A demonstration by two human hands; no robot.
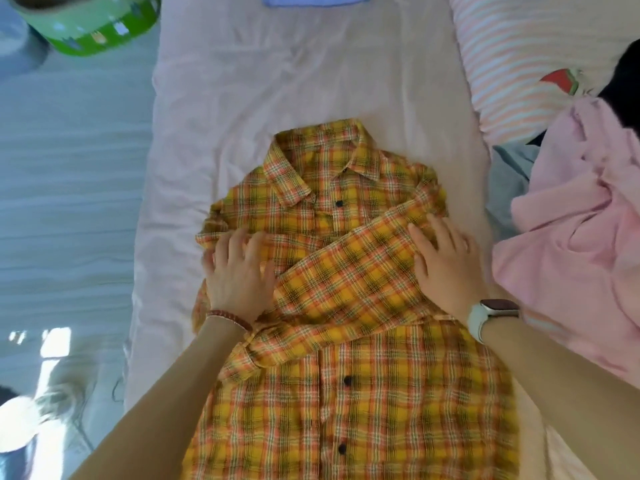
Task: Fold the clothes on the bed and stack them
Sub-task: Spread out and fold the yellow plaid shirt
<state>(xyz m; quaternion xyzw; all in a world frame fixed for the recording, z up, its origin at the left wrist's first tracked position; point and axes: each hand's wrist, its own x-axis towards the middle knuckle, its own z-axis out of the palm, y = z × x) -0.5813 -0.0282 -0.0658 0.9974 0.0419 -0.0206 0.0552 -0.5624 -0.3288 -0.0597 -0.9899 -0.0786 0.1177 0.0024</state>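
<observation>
One plaid shirt (346, 341) | left hand (239, 271), right hand (446, 265) flat on it

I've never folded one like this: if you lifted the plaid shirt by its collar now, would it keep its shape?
Probably not. The plaid shirt looks thin and crinkled, so it would likely hang limp. The sleeve folded across the chest lies loose under the left hand and right hand, so it would probably slide off.

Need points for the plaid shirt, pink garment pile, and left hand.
plaid shirt (398, 403): head view, front panel below the folded sleeves.
pink garment pile (568, 237): head view, crumpled middle, right of the shirt.
left hand (239, 271): head view, back of the hand, flat on the shirt.
</observation>
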